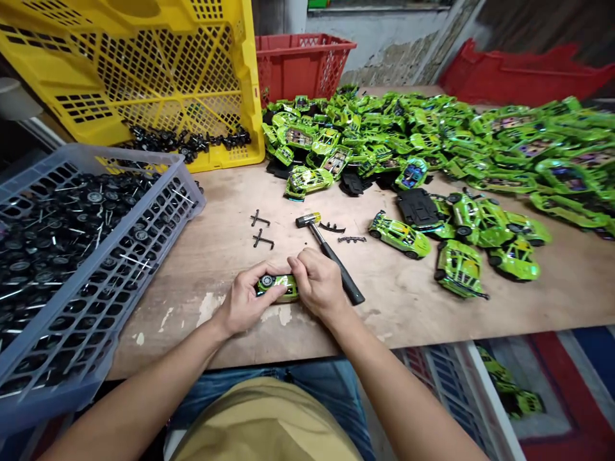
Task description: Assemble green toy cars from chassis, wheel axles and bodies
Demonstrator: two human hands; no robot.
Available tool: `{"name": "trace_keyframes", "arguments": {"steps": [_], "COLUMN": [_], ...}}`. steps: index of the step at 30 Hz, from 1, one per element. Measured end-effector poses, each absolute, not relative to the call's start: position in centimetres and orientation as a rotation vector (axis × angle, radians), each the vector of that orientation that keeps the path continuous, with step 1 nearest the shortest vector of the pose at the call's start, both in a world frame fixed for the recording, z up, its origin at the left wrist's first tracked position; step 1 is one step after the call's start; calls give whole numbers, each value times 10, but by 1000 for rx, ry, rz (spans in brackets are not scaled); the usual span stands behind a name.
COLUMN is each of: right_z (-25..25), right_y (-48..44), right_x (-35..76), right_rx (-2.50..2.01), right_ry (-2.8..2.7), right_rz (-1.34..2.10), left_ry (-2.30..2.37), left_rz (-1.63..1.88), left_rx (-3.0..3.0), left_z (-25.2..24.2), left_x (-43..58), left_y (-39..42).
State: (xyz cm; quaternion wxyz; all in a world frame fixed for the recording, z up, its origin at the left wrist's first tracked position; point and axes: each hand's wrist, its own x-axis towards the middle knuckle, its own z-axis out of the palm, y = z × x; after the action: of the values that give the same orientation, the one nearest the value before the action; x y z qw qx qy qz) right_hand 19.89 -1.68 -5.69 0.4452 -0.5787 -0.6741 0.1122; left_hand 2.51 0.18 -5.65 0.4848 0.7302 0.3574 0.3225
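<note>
Between both hands, low over the front of the wooden table, is a green toy car [287, 288] with one black wheel showing at its left end. My left hand [247, 296] is closed around that end, its thumb lying along the car's side. My right hand [317, 282] grips the other end with curled fingers, hiding that part of the car. Just right of it lies a hammer [331, 253] with a black handle and a black-and-yellow head. Beyond my left hand are two black T-shaped plastic parts [262, 240]. Small black strips [332, 227] rest by the hammer head.
A translucent crate [158, 221] full of black wheels and axles stands at left. Behind it a yellow crate [252, 96] holds small black parts. A big heap of green car bodies [408, 128] covers the back right; several assembled cars [401, 235] sit nearer. A red basket [298, 67] stands behind.
</note>
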Motion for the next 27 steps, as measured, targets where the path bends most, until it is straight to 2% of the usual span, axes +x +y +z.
{"name": "trace_keyframes", "arguments": {"steps": [4, 11, 19, 27], "right_z": [-64, -67, -69, -73], "right_y": [-15, -9, -2, -9], "right_x": [204, 201, 196, 199], "right_rx": [-1510, -1454, -1415, -1376], "right_ry": [-1208, -1195, -1051, -908], "right_rz": [510, 587, 596, 763], "left_ry": [1023, 1107, 1281, 1303], "left_rz": [677, 290, 211, 363], "left_rx": [1797, 2213, 2365, 2164], "left_z": [-47, -7, -10, -14], "left_x": [22, 53, 72, 56], "left_y": [-2, -5, -12, -21]}}
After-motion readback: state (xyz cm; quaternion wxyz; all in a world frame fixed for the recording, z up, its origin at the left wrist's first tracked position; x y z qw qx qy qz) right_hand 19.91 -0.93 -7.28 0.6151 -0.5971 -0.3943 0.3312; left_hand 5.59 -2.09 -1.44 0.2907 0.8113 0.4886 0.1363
